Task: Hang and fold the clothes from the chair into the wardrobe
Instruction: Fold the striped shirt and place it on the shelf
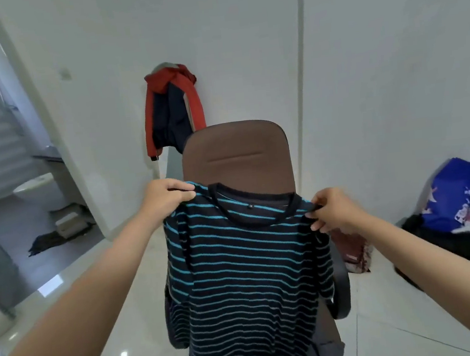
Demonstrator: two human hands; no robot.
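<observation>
A: Okay, quick one. You've got the striped sweater (245, 263) held up by both shoulders in front of the chair (237, 154). Left hand (166, 196) pinches the left shoulder seam, right hand (333, 211) pinches the right one, fingers (315, 224) curled onto the knit on both sides.

B: How do I do this step well?

A: Keep both pinches level so the neckline stays flat and the body hangs straight. My read: lift it clear of the chair back before you turn, or the hem drags on the seat. The sleeves hang loose at the sides, so watch that they don't catch on the armrest (341, 291).

B: Fold or hang?

A: Can't tell from here; no wardrobe or hanger in view.

B: Room?

A: Glossy white tile floor (128, 334), plain white walls. Red and navy jacket (173, 109) hangs on the wall behind the chair. Blue bag (461, 191) on a dark pile at right, open bathroom doorway at left.
</observation>
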